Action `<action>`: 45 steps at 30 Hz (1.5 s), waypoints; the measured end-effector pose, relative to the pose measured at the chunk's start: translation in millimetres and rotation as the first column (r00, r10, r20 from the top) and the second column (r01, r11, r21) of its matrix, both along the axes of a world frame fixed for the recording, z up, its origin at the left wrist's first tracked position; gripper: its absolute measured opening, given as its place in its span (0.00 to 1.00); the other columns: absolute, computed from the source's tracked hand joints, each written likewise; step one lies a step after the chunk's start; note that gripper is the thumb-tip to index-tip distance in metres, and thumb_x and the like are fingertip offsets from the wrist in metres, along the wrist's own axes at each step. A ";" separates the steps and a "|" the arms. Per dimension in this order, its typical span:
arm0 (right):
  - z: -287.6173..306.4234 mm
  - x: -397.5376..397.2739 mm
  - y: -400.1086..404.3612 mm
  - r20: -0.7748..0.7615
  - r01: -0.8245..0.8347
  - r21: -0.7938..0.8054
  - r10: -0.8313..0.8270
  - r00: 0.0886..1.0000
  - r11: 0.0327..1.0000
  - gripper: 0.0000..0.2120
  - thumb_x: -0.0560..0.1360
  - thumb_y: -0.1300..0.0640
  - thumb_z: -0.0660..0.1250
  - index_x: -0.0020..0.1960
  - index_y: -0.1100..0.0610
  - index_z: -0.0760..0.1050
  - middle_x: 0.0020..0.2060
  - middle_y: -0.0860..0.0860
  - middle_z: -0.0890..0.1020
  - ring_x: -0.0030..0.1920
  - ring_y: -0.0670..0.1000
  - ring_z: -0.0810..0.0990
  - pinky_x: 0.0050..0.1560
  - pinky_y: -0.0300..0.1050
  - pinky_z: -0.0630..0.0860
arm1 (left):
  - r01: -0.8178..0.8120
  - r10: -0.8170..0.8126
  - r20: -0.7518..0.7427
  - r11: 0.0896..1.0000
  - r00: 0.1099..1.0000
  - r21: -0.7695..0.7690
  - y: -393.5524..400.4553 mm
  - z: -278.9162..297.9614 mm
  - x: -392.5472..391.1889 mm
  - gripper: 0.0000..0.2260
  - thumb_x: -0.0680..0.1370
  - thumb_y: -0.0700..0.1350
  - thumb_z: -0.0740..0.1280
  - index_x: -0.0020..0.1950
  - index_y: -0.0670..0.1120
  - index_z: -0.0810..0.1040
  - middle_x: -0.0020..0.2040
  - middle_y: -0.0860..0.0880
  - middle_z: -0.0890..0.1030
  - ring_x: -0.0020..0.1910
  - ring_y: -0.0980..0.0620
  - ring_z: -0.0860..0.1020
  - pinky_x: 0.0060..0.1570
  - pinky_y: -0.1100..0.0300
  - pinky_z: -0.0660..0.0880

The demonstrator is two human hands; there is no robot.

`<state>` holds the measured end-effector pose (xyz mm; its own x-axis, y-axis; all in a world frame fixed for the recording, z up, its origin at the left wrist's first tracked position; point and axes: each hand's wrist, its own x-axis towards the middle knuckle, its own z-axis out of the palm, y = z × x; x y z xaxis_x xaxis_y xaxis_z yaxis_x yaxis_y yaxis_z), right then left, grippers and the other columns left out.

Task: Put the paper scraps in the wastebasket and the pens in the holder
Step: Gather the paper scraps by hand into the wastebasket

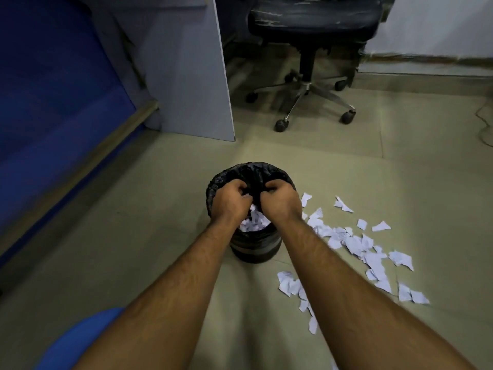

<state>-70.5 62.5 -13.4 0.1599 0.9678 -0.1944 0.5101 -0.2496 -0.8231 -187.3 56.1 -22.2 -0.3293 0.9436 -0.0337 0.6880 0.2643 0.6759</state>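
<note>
Floor: pale tiled floor (346, 169) of an office, seen from above, dim light.
Far left: a blue wall panel (53, 89) and a grey desk side panel (192, 76) that stands on the floor.
Far centre: a black office chair (312, 28) on a wheeled metal base, well apart from the basket.
Wastebasket: a round wastebasket (256, 249) with a black plastic liner stands on the floor in the middle of the view, near the person.
Inside the basket: white paper pieces (253, 222) lie in it, visible between the two wrists.
Left hand: the left hand (230, 201) is over the opening of the basket, its fingers curled shut; a bit of white paper shows at its fingers, but whether it grips paper or the liner cannot be told.
Right hand: the right hand (280, 202) is just beside the left one, also over the opening, with fingers curled in; what it holds is hidden.
Scraps on floor: many torn white paper scraps (360, 249) are scattered on the floor to the right of the basket, some just beside it, others nearer to the person.
Near left: a blue rounded shape (80, 340) at the bottom edge, too blurred to name.
Pens and holder: not in this view.
</note>
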 end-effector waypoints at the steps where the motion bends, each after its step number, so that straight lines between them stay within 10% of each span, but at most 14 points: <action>1: 0.7 3.2 1.4 -0.035 0.026 0.007 -0.026 0.999 1.000 0.16 0.73 0.56 0.65 0.60 0.50 0.79 0.53 0.49 0.84 0.54 0.54 0.81 0.50 0.41 0.73 | -0.002 0.002 0.018 1.000 1.000 0.016 0.7 1.4 5.2 0.10 0.73 0.44 0.70 0.54 0.48 0.80 0.44 0.51 0.83 0.45 0.50 0.81 0.41 0.62 0.73; 10: -25.7 79.4 -7.8 -0.368 0.431 0.049 -0.385 0.846 0.901 0.04 0.72 0.56 0.68 0.44 0.51 0.81 0.40 0.46 0.84 0.43 0.50 0.83 0.47 0.45 0.79 | 0.404 -0.407 0.118 0.913 0.906 0.052 -2.5 -7.5 89.5 0.11 0.72 0.40 0.70 0.54 0.47 0.83 0.41 0.51 0.85 0.42 0.52 0.82 0.44 0.58 0.79; 14: -76.2 137.0 -45.4 -0.238 0.558 -0.081 -0.560 0.794 0.826 0.06 0.73 0.55 0.67 0.48 0.52 0.81 0.41 0.46 0.83 0.46 0.52 0.82 0.46 0.43 0.73 | 0.516 -0.505 0.111 0.848 0.856 -0.122 -14.9 -52.7 137.1 0.13 0.71 0.44 0.71 0.56 0.49 0.81 0.44 0.51 0.85 0.43 0.49 0.82 0.46 0.55 0.80; 19: -160.0 181.2 -116.7 0.145 0.498 -0.194 -0.477 0.867 0.845 0.13 0.73 0.55 0.69 0.57 0.51 0.80 0.54 0.52 0.83 0.56 0.57 0.80 0.51 0.43 0.71 | 0.570 -0.651 -0.044 0.694 0.758 -0.440 -68.2 -147.3 182.3 0.28 0.73 0.54 0.70 0.71 0.50 0.68 0.64 0.45 0.76 0.62 0.42 0.75 0.59 0.51 0.75; 23: -218.7 183.7 -180.3 0.580 0.500 -0.183 -0.317 0.750 0.847 0.26 0.69 0.43 0.71 0.65 0.51 0.76 0.64 0.56 0.77 0.65 0.60 0.73 0.62 0.57 0.69 | 0.463 -0.621 -0.422 0.780 0.661 -0.422 -117.3 -210.8 184.8 0.33 0.68 0.60 0.71 0.69 0.48 0.70 0.63 0.43 0.73 0.60 0.41 0.74 0.52 0.50 0.73; 28: -255.4 186.2 -205.7 0.510 0.581 -0.384 -0.360 0.781 0.718 0.33 0.71 0.35 0.67 0.72 0.45 0.67 0.76 0.55 0.61 0.75 0.61 0.59 0.68 0.62 0.64 | 0.408 -0.636 -0.293 0.718 0.714 -0.564 -135.4 -241.9 190.1 0.46 0.66 0.74 0.64 0.77 0.52 0.57 0.78 0.43 0.57 0.75 0.37 0.58 0.67 0.41 0.67; 36: -258.8 184.9 -172.5 0.357 0.341 -0.192 -0.259 0.898 0.920 0.29 0.72 0.50 0.71 0.72 0.51 0.70 0.74 0.57 0.67 0.71 0.61 0.67 0.65 0.54 0.69 | 0.488 -0.687 -0.377 0.715 0.621 -0.500 -119.1 -232.5 195.7 0.30 0.76 0.56 0.66 0.75 0.50 0.62 0.71 0.42 0.67 0.64 0.41 0.71 0.55 0.50 0.74; 45: -260.5 186.7 -168.5 0.572 0.054 -0.243 0.098 0.814 0.969 0.37 0.68 0.43 0.70 0.75 0.48 0.64 0.66 0.58 0.72 0.63 0.61 0.71 0.57 0.55 0.71 | 0.427 -0.737 -0.296 0.617 0.607 -0.661 -109.2 -243.8 186.8 0.48 0.67 0.69 0.68 0.79 0.53 0.48 0.78 0.40 0.55 0.75 0.36 0.58 0.69 0.42 0.66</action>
<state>116.2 -106.0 -273.9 0.2947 0.9087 -0.2958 0.8777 -0.3798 -0.2923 -0.5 -53.1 -266.0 0.1804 0.8158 -0.5495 0.9835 -0.1584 0.0877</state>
